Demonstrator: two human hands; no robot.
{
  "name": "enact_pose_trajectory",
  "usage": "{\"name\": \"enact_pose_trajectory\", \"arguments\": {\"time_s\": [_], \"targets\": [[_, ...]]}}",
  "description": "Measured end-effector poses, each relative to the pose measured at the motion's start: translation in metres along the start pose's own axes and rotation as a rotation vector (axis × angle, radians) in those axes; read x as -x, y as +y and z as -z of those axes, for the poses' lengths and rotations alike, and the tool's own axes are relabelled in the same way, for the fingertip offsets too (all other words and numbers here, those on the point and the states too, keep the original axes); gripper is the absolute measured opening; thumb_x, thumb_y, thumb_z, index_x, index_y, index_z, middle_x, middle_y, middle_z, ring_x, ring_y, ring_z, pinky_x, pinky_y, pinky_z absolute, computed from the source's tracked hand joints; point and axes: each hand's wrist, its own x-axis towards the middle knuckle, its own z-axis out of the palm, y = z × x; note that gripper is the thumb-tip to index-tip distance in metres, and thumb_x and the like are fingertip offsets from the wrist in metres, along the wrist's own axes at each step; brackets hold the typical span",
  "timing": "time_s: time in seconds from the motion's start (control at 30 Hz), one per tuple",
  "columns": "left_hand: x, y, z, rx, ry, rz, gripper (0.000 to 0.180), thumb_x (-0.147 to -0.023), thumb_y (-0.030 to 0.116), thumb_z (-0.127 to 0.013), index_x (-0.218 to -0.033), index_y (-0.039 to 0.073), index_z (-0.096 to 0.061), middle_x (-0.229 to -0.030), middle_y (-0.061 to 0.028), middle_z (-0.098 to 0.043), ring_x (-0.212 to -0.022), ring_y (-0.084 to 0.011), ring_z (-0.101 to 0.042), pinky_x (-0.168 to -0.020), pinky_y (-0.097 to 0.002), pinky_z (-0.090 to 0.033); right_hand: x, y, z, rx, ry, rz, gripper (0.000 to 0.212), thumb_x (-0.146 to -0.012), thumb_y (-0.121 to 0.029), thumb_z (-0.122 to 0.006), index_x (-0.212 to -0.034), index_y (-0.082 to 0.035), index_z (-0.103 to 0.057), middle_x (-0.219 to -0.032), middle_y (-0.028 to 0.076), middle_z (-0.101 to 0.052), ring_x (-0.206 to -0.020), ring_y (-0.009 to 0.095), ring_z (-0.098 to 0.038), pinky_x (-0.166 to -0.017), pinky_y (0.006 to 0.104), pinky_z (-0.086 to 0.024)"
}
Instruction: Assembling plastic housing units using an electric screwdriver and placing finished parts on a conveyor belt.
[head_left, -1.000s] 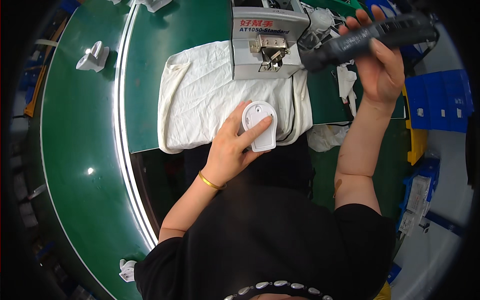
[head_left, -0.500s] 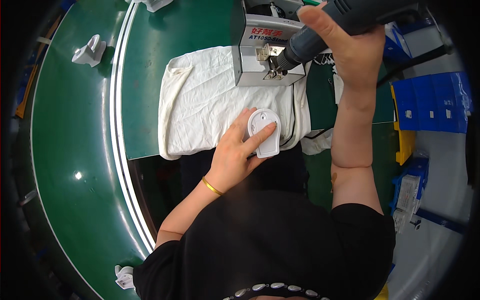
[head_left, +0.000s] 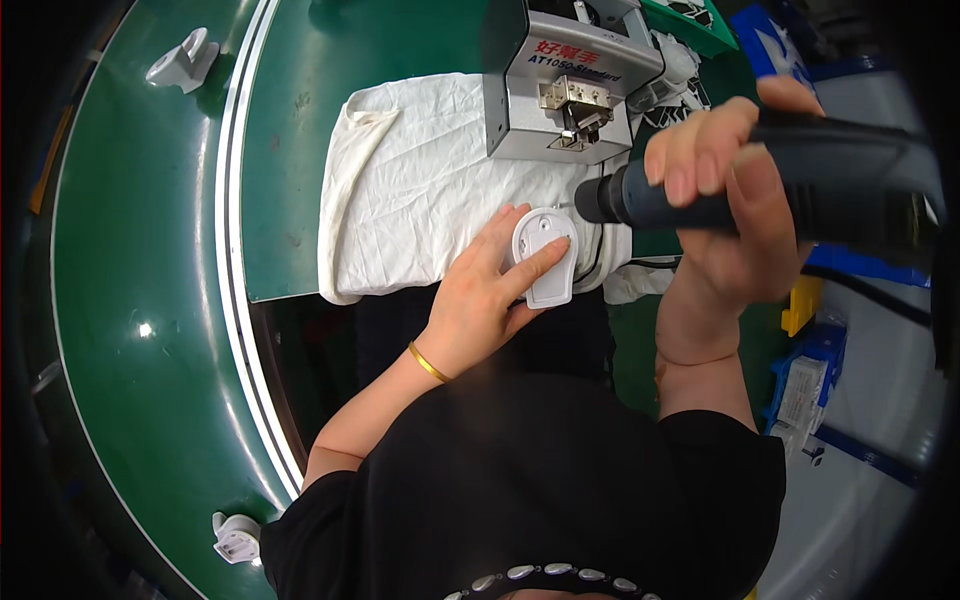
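Observation:
My left hand (head_left: 478,296) grips a white plastic part (head_left: 550,288) with a rounded end and a straight end, thumb pressed across its recessed face. A small hole shows near the rounded end. My right hand (head_left: 735,205) is wrapped round a dark electric screwdriver (head_left: 850,170), held almost level, its nose pointing left. The thin bit reaches close to the part's rounded end; whether it touches, or carries a screw, I cannot tell. Under the part lies a white cloth (head_left: 410,210). Beyond it stands a grey screw feeder (head_left: 515,105) with a metal pick-up mechanism at its front.
Similar white plastic pieces sit on the green conveyor belt (head_left: 150,250) at left: one piece (head_left: 186,62) far, another piece (head_left: 238,538) near. A green tray (head_left: 712,32) is behind the feeder. A black cable (head_left: 868,292) trails right, past a yellow bin (head_left: 799,305).
My right hand has brought the screwdriver from the feeder's front down toward me, beside the white part. My left hand keeps hold of the part, slightly shifted right in the view.

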Motion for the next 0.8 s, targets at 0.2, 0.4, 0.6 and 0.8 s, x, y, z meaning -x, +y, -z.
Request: {"name": "enact_pose_trajectory", "arguments": {"time_s": [0.2, 0.4, 0.6, 0.8], "targets": [[-0.003, 0.002, 0.001, -0.005, 0.007, 0.017, 0.078, -0.058, 0.007, -0.082, -0.132, 0.020, -0.057, -0.137, -0.0218, -0.046, -0.127, -0.0439, -0.047, -0.100, -0.0458, -0.045, 0.006, -0.007, 0.003, 0.306, -0.053, -0.044, 0.047, -0.092, -0.014, -0.054, -0.135, -0.004, -0.036, -0.080, 0.007, -0.054, -0.069, 0.017, -0.055, -0.072, 0.0380, -0.045], [-0.006, 0.004, 0.001, -0.013, 0.012, 0.018, 0.075, -0.060, 0.008, -0.082, -0.130, 0.019, -0.058, -0.137, -0.0204, -0.046, -0.125, -0.0442, -0.048, -0.100, -0.0461, -0.046, 0.007, -0.004, 0.008, 0.553, -0.113, -0.082, 0.048, -0.092, -0.013, -0.057, -0.135, -0.005, -0.036, -0.081, 0.007, -0.054, -0.070, 0.017, -0.056, -0.073, 0.0379, -0.046], [-0.009, 0.007, 0.001, -0.012, 0.014, 0.023, 0.074, -0.060, 0.008, -0.082, -0.129, 0.019, -0.059, -0.137, -0.0202, -0.046, -0.125, -0.0434, -0.048, -0.099, -0.0453, -0.046, 0.008, 0.002, 0.006, 0.221, -0.038, -0.080, 0.045, -0.091, -0.012, -0.057, -0.131, -0.006, -0.037, -0.079, 0.007, -0.054, -0.069, 0.017, -0.056, -0.071, 0.0379, -0.046], [-0.012, 0.010, -0.001, -0.012, 0.014, 0.050, 0.072, -0.060, 0.009, -0.082, -0.128, 0.019, -0.060, -0.137, -0.0204, -0.046, -0.126, -0.0426, -0.048, -0.099, -0.0441, -0.046, 0.001, 0.000, 0.000, 0.218, -0.039, -0.128, 0.038, -0.090, -0.013, -0.058, -0.122, -0.007, -0.038, -0.078, 0.008, -0.053, -0.067, 0.016, -0.055, -0.071, 0.0383, -0.046]]}}
